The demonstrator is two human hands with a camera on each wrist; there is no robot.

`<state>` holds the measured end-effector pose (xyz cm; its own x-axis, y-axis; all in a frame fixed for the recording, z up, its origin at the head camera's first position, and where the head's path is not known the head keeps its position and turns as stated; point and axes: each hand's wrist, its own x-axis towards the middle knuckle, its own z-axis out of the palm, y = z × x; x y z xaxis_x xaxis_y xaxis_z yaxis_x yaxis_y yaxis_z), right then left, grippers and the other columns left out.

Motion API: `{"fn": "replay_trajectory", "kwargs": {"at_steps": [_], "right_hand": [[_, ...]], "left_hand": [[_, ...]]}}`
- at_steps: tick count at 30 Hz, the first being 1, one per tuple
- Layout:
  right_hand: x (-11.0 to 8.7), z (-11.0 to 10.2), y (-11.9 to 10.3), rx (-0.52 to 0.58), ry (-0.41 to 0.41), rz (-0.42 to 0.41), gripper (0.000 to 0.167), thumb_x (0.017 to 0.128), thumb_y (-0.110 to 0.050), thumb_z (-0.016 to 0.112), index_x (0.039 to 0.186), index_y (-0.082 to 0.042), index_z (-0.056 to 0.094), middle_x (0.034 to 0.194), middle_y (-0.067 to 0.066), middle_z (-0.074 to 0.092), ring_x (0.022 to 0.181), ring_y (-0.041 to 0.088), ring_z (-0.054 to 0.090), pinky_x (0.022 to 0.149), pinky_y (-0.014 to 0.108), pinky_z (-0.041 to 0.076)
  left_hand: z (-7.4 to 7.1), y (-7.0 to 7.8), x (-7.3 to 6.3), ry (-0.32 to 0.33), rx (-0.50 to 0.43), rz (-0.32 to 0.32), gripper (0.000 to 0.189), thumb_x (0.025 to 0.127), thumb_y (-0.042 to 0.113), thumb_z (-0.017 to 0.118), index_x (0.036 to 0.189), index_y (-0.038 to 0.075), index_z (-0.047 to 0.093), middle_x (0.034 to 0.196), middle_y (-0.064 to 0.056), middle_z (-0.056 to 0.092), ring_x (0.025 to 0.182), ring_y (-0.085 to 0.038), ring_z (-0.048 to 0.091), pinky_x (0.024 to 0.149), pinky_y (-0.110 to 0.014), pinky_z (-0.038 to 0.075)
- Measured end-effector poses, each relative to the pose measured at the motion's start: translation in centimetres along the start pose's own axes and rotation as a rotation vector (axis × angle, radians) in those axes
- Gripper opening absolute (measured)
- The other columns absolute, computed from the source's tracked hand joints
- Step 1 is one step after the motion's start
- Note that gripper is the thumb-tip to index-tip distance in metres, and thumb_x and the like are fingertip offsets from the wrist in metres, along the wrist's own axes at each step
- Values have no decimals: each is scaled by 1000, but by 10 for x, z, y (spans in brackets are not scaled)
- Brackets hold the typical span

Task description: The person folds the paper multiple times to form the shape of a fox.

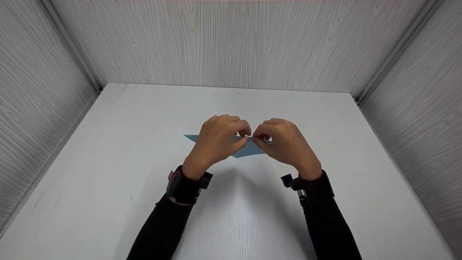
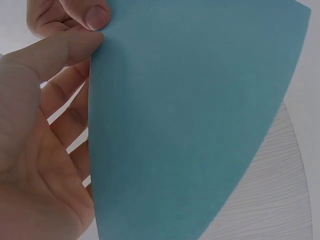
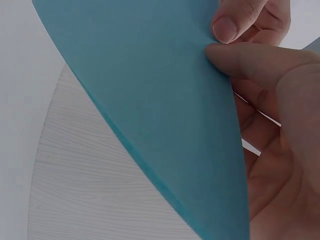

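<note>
A sheet of blue paper (image 1: 249, 149) is held up above the white table, its upper edge between both hands. My left hand (image 1: 222, 139) pinches that edge between thumb and fingers near the middle. Close beside it, my right hand (image 1: 283, 139) pinches the same edge, the two sets of fingertips almost meeting. In the left wrist view the paper (image 2: 185, 110) hangs down broad and flat, with the left thumb (image 2: 82, 47) on its near face. The right wrist view shows the paper (image 3: 145, 95) with a slanting lower edge and the right thumb (image 3: 245, 57) pressed on it.
The white tabletop (image 1: 119, 151) lies under the hands and carries their shadows. Grey wood-grain panels stand at the back (image 1: 223, 43), the left (image 1: 32, 90) and the right (image 1: 426, 94). Both wrists wear black bands with small cameras.
</note>
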<state>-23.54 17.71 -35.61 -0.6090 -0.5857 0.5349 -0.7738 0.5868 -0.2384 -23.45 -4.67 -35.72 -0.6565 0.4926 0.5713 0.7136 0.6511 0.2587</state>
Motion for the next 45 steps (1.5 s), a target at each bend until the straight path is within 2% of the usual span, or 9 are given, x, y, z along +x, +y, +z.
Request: {"fn": "replay_trajectory", "kwargs": {"at_steps": [11, 17, 24, 35, 45], "right_hand": [[2, 2, -3, 21, 18, -39, 12, 91, -4, 82, 83, -11, 78, 76, -2, 71, 72, 12, 64, 68, 28, 53], [0, -1, -2, 42, -8, -23, 14, 92, -1, 80, 82, -11, 77, 77, -2, 71, 73, 12, 64, 68, 30, 56], [-3, -6, 2, 55, -32, 12, 12, 92, -3, 81, 85, -12, 79, 79, -1, 72, 73, 11, 65, 70, 28, 56], [-2, -8, 2, 66, -69, 23, 10, 92, -4, 82, 86, -13, 80, 81, -3, 73, 75, 9, 65, 72, 28, 56], [-5, -17, 10, 69, -59, 38, 10, 90, -3, 84, 88, -12, 81, 84, -2, 75, 76, 9, 67, 72, 30, 58]], "left_hand": [[4, 4, -1, 36, 7, 24, 13, 88, 7, 73, 81, 18, 71, 74, 4, 66, 67, -15, 55, 63, -32, 42], [1, 2, 0, 15, 16, 26, 14, 85, 5, 69, 78, 17, 67, 71, 3, 62, 64, -15, 52, 61, -29, 38], [-4, -4, -1, -1, 22, 14, 13, 84, 6, 68, 77, 17, 67, 70, 3, 61, 65, -15, 54, 60, -29, 40], [-9, -7, -3, -42, -5, -1, 13, 86, 7, 68, 78, 17, 67, 72, 2, 63, 67, -15, 55, 61, -30, 42], [-18, -14, -6, -37, 16, -64, 14, 83, 6, 66, 76, 18, 66, 72, 4, 63, 67, -14, 56, 62, -31, 42]]}}
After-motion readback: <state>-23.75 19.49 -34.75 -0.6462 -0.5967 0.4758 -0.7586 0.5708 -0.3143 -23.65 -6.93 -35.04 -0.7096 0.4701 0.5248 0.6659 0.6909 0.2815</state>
